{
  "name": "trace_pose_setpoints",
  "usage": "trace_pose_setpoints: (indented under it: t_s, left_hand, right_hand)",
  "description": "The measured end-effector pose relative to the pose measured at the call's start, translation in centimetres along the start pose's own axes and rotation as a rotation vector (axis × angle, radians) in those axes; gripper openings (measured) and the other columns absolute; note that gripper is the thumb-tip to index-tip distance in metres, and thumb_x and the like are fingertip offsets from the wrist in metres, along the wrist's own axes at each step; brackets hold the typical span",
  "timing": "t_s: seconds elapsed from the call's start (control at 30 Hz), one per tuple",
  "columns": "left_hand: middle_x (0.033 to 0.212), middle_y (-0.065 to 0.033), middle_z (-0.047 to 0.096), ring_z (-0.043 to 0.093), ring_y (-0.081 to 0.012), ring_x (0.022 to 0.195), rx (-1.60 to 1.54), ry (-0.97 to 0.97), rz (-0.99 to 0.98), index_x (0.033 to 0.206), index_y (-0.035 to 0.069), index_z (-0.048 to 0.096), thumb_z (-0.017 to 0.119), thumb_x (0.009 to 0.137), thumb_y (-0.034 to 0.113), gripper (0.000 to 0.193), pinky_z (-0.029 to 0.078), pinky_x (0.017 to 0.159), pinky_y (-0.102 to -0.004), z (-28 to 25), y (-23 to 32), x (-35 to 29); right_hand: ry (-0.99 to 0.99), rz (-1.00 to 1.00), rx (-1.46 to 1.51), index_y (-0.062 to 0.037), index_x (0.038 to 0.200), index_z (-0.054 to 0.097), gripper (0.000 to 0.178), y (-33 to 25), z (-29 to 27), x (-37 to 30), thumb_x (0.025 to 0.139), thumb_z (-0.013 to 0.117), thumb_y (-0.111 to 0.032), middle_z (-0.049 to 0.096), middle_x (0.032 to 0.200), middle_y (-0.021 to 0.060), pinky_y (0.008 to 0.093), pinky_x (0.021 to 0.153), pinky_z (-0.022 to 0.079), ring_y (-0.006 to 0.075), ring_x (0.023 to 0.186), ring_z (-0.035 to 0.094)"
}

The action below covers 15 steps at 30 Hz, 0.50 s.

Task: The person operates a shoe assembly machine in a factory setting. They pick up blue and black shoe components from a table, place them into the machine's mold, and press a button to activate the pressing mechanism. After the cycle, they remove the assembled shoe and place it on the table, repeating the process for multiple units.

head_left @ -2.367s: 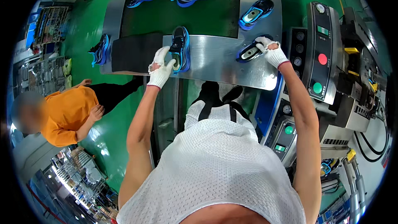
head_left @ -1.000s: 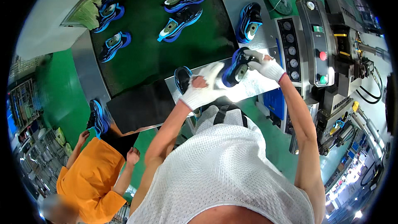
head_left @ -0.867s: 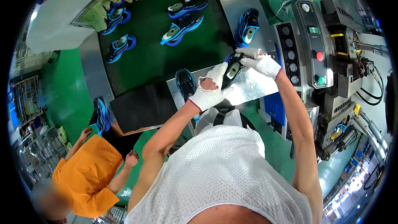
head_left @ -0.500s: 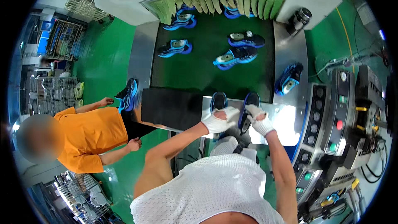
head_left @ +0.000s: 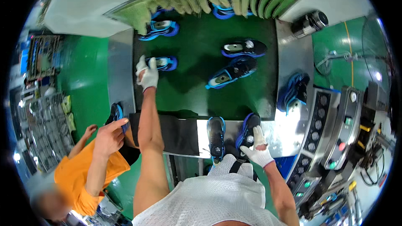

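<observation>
My left hand (head_left: pixel 147 75), in a white glove with bare fingertips, reaches over the belt to a black and blue sneaker (head_left: pixel 168 63). Its fingers are apart around the toe end, which they partly hide. At the near edge my right hand (head_left: pixel 258 150), gloved alike, grips a second sneaker (head_left: pixel 250 127), thumb across the top and fingers along the right side. Left of that one, another sneaker (head_left: pixel 216 137) lies untouched with its toe pointing away from me.
The green belt (head_left: pixel 188 96) carries more sneakers (head_left: pixel 233 72) below a fringed curtain (head_left: pixel 209 1). A black mat (head_left: pixel 176 137) covers the near left edge. A bottle (head_left: pixel 310 24) and a sneaker (head_left: pixel 293 92) are on the right rail. A person in orange (head_left: pixel 83 171) stands left; a control panel (head_left: pixel 341 129) is right.
My left hand has left the near sneaker and stretched forward-left to one on the belt. My right hand stays at its sneaker. The person in orange has raised a hand, finger pointing.
</observation>
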<state>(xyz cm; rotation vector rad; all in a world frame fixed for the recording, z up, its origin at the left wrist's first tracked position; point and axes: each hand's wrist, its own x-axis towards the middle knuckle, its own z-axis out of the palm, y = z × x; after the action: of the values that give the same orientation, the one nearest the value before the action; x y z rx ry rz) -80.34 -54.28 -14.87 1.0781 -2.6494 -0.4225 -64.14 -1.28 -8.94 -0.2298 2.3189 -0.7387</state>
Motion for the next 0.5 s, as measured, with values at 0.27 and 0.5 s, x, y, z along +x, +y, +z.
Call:
trace_pose_setpoints:
  t_s: [0.27, 0.5]
  left_hand:
    - [0.125, -0.0178, 0.065, 0.060, -0.0394, 0.115, 0.290, 0.009, 0.330, 0.126, 0.011, 0.068, 0.066, 0.093, 0.039, 0.044, 0.048, 0.099, -0.0514, -2.9, 4.1, -0.2]
    - [0.147, -0.0152, 0.051, 0.054, -0.0372, 0.131, -0.121, -0.422, 0.909, 0.145, 0.018, 0.050, 0.083, 0.079, 0.041, 0.077, 0.042, 0.103, -0.0566, 3.7, 28.3, -6.3]
  right_hand:
    - [0.024, 0.072, 0.149, 0.0075, 0.155, 0.029, 0.103, 0.5, -0.8, 0.5, 0.083, 0.079, -0.046, 0.035, 0.158, 0.0298, 0.0442, 0.123, 0.029, 0.0414, 0.149, 0.034]
    - [0.224, 0.194, 0.317, 0.0027, 0.154, 0.038, 0.087, 0.8, -2.6, -3.0, 0.086, 0.080, -0.031, 0.050, 0.149, 0.0251, 0.0417, 0.107, 0.050, 0.0345, 0.131, 0.059]
